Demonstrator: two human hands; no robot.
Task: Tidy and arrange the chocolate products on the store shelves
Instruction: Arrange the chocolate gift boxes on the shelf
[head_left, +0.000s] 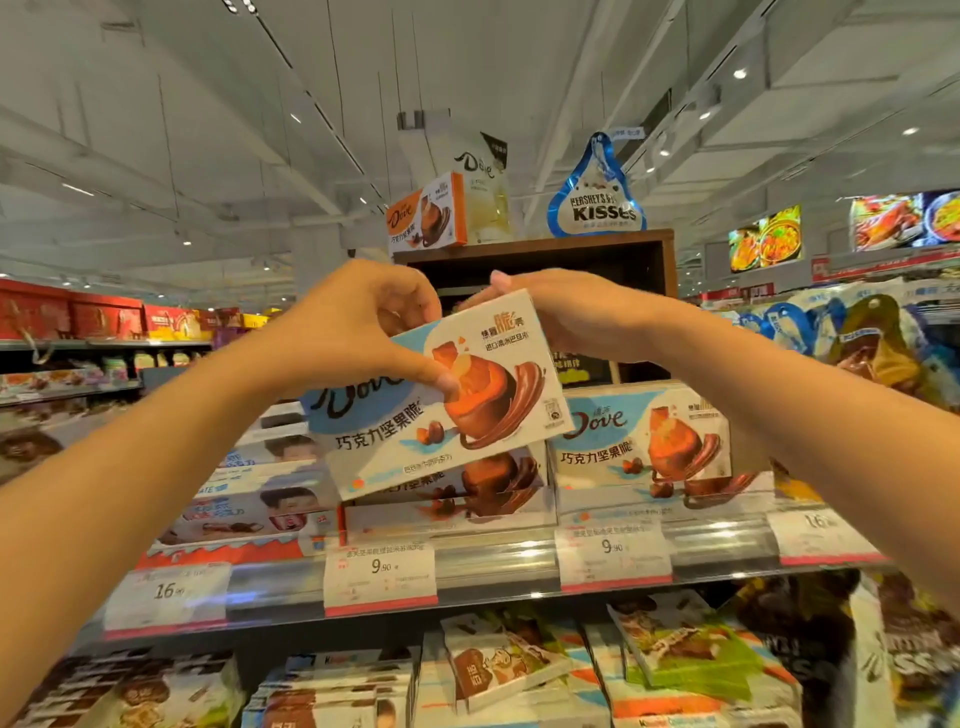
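Head view, box: A flat chocolate box was held tilted in front of the shelf, above a stack of like boxes.
Head view, left hand: The left hand pinched the box's upper left part, thumb on its front face.
Head view, right hand: The right hand clasped the upper right corner, fingers curled behind it.
Head view, neighbour: A matching upright box stood just beside the stack.
Handling: Judged light and stiff, with glossy card that may slip; best held by opposite edges, not squeezed across the face.
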